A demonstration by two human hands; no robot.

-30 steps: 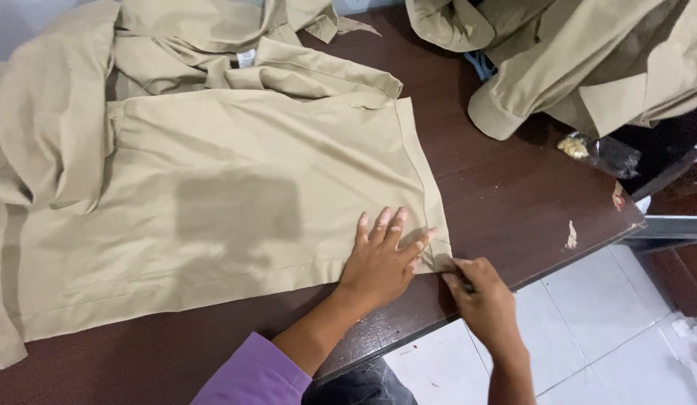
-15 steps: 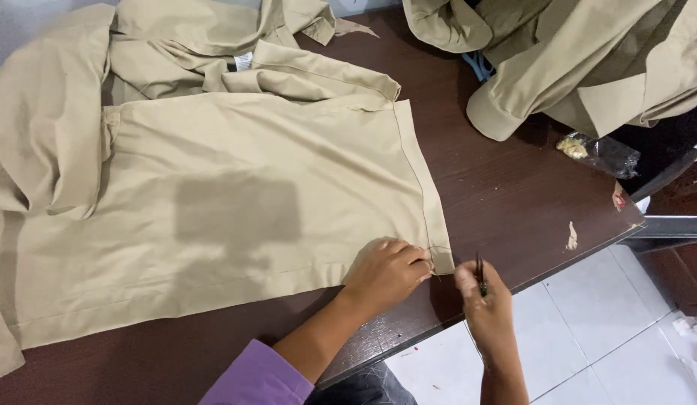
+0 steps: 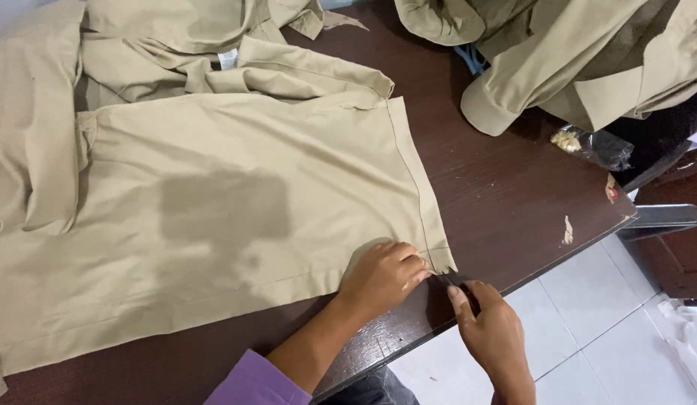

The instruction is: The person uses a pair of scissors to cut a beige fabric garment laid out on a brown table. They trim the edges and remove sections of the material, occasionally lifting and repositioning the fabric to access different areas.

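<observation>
**Hem corner pinched at the table edge**

Head view: the small dark tool (image 3: 452, 279) is mostly hidden inside the closed right hand (image 3: 492, 330). The khaki garment (image 3: 236, 217) lies flat on the brown table (image 3: 513, 187); its near corner is pinched under the curled left hand (image 3: 382, 274).
</observation>
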